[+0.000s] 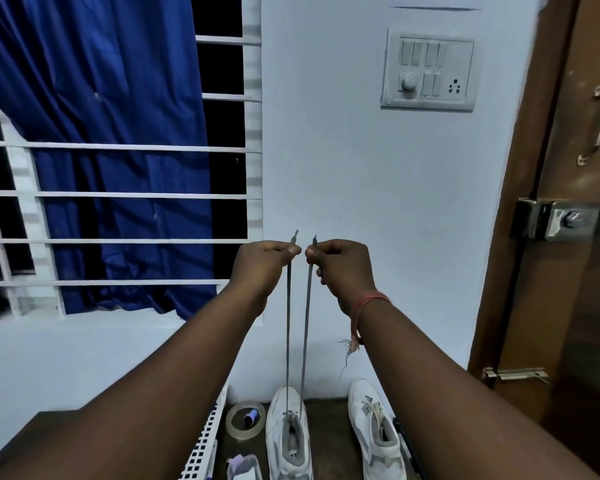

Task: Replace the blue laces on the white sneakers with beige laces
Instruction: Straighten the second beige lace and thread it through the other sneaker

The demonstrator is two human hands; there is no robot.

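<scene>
Two white sneakers stand on the dark surface below. The left sneaker has one lace threaded through its lowest eyelets, and both ends run straight up, taut. The lace looks grey-beige in this light. My left hand pinches one end near its tip. My right hand pinches the other end at the same height. The two hands are raised side by side, almost touching. The right sneaker is laced with a pale lace.
A roll of clear tape with a small blue spool inside lies left of the shoes. A white perforated basket and a small clear box sit at the lower left. A wooden door stands at right, a barred window with a blue curtain at left.
</scene>
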